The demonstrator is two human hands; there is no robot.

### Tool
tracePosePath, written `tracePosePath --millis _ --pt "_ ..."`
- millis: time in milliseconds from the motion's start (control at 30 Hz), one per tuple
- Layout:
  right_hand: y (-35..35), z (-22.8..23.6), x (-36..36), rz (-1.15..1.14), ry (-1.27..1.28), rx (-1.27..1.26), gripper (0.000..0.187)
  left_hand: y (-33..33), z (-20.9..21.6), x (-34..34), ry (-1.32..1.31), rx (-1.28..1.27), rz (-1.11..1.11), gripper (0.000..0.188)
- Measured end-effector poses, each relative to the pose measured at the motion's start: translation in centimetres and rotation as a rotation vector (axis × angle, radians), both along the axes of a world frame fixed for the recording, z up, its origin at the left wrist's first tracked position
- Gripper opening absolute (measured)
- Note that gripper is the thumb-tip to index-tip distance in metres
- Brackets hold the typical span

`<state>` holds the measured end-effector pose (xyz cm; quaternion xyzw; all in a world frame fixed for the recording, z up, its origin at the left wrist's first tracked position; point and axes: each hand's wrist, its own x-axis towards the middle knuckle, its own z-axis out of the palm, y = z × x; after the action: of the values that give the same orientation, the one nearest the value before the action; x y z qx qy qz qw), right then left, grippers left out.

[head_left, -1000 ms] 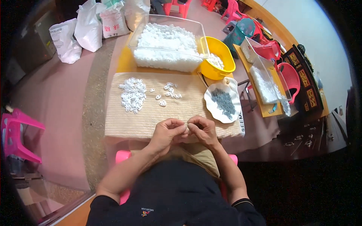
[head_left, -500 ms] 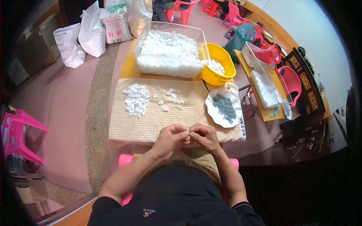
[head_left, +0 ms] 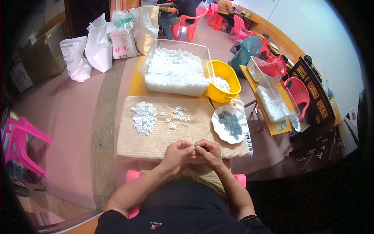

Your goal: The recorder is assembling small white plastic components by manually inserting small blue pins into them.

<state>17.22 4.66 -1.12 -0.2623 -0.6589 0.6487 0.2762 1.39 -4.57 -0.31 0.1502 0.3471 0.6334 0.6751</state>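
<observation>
My left hand (head_left: 178,154) and my right hand (head_left: 209,153) meet at the near edge of the towel-covered table, fingertips pinched together. Whatever they pinch is too small and covered to make out. Beyond them on the beige towel (head_left: 156,149) lies a heap of small white plastic pieces with holes (head_left: 144,118). Right of that heap, several like pieces (head_left: 179,114) are scattered singly. A white scalloped dish (head_left: 220,132) at the right holds a pile of small grey-dark parts (head_left: 230,124).
Behind the towel stand a clear bin (head_left: 177,86) full of white pieces and a yellow basin (head_left: 223,95). White sacks (head_left: 99,50) line the far left. A pink stool (head_left: 25,144) is at left; a side table (head_left: 274,126) with another bin stands right. People sit at the back.
The view has tilted up, so the table and bins sit lower in the picture. Both hands stay pinched together at the towel's near edge.
</observation>
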Motion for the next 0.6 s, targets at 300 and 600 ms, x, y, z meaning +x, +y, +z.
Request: tracePosePath --millis 300,600 --pt "0.4 -0.8 0.2 -0.051 -0.01 0.043 0.01 0.1 -1.0 0.2 -0.053 0.031 0.004 0.015" --pt "0.8 -1.1 0.3 -0.043 -0.033 0.109 0.01 0.3 -0.6 0.1 -0.007 -0.008 0.002 0.018"
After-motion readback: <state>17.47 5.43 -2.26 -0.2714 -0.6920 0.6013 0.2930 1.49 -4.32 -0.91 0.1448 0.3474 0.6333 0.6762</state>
